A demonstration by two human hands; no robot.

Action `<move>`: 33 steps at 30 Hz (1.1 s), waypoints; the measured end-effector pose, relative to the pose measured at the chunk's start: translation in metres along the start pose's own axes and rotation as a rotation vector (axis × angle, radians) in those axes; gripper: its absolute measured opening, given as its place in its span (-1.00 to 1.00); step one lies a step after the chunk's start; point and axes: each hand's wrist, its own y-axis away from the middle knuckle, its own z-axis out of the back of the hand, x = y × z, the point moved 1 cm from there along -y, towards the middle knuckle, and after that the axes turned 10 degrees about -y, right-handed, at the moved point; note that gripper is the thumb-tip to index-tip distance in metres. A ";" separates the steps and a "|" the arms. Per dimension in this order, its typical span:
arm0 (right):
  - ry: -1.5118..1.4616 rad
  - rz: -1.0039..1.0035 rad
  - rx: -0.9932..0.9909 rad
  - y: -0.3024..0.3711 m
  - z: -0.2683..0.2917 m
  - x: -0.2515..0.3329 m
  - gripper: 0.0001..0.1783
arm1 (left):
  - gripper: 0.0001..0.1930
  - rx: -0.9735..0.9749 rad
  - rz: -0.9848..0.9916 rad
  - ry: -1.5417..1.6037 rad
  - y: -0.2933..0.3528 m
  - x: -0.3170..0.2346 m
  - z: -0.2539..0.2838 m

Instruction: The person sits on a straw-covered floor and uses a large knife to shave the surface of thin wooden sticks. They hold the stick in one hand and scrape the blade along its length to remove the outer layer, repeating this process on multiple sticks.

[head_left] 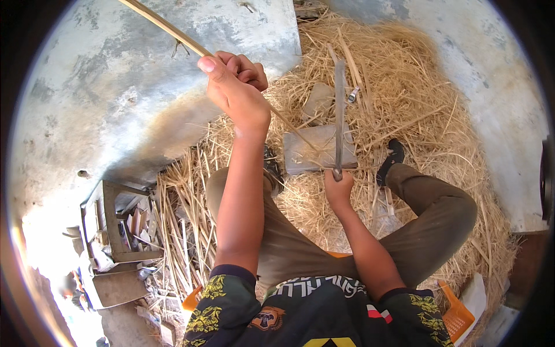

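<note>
My left hand (238, 92), raised at the upper middle, is closed round a long, thin bamboo strip (167, 30). The strip runs from the top left edge, through my fingers, and slants down to a flat block (298, 155) between my feet. Lower down, my right hand (339, 188) grips the handle of a machete (339, 110). Its long dark blade points away from me, past the right part of the block. The strip's lower end is close to the blade; whether they touch I cannot tell.
Fine shavings (399, 75) heap around the block, with a flat stone (319, 103) and a small silvery object (352, 95) beyond it. Split sticks (188, 214) lie left of my legs, near a wooden frame (136, 255). Orange chair parts (459, 315) flank me; grey walls (104, 87) stand close.
</note>
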 end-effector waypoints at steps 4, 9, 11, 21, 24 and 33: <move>0.202 -0.274 0.030 0.007 -0.001 -0.051 -0.62 | -0.26 -0.014 0.002 -0.018 0.003 -0.004 -0.008; 0.214 -0.122 -0.062 -0.011 -0.001 -0.066 -0.64 | -0.28 0.030 -0.001 0.049 -0.007 0.001 -0.001; 0.032 -0.128 0.008 -0.004 -0.008 -0.022 -0.65 | -0.29 -0.016 0.004 0.039 -0.009 0.006 0.016; 0.157 -0.235 -0.014 0.004 -0.003 -0.037 -0.66 | -0.31 -0.099 -0.011 0.034 -0.018 0.011 0.023; 0.087 -0.056 -0.016 -0.001 0.000 0.007 -0.65 | -0.32 -0.112 -0.026 0.027 -0.022 0.013 0.031; 0.291 -0.239 0.025 0.000 0.003 -0.071 -0.64 | -0.32 -0.170 -0.013 0.035 -0.029 0.024 0.039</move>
